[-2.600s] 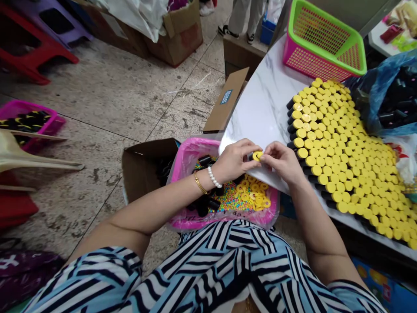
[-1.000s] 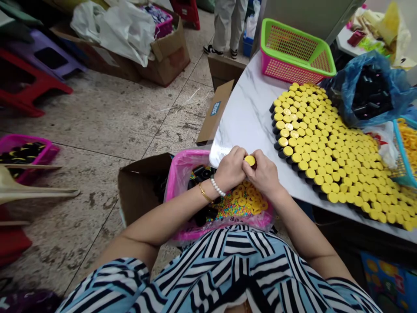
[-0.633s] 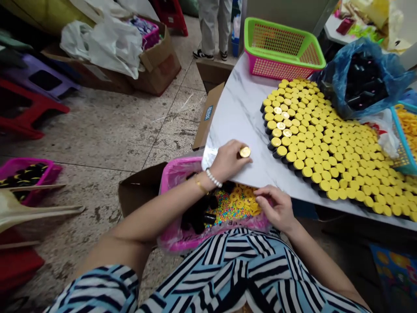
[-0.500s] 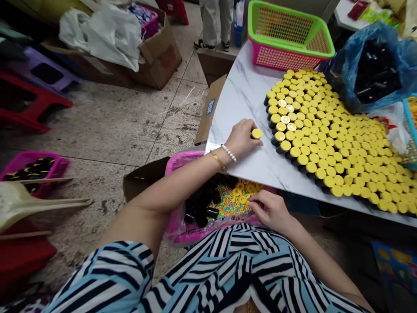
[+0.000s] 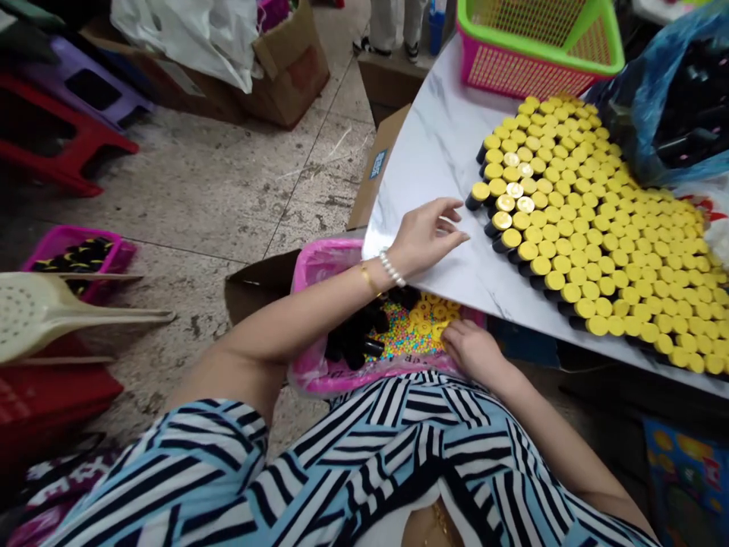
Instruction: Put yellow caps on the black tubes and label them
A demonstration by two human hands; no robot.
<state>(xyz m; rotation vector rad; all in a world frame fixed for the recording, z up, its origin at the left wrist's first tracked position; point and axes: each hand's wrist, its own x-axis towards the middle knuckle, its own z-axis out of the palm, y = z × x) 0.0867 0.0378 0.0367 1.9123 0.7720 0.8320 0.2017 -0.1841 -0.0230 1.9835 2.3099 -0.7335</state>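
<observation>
My left hand [image 5: 430, 237], with a pearl bracelet and a gold bangle at its wrist, is held over the white marbled tabletop [image 5: 418, 171]. Its fingers are apart and hold nothing. Just beyond its fingertips stands a black tube with a yellow cap [image 5: 479, 191], at the near left edge of a big block of similar yellow-capped tubes [image 5: 598, 228]. My right hand [image 5: 471, 348] is low at the right side of a pink basin [image 5: 312, 262], fingers curled among yellow round caps [image 5: 424, 315]. What its fingertips pinch is hidden. Small coloured beads [image 5: 402, 334] and black tubes [image 5: 353, 342] share the basin.
A green and pink basket [image 5: 529, 72] stands at the table's back, beside a blue plastic bag [image 5: 654, 99] of black items. Cardboard boxes [image 5: 290, 83], stools [image 5: 68, 144] and a pink tray [image 5: 39, 251] are on the floor. A person's legs [image 5: 392, 23] show behind.
My left hand has let go of a yellow-capped tube, which now stands with the others, and its fingers have opened. My right hand's fingers have curled in among the caps. The view has shifted.
</observation>
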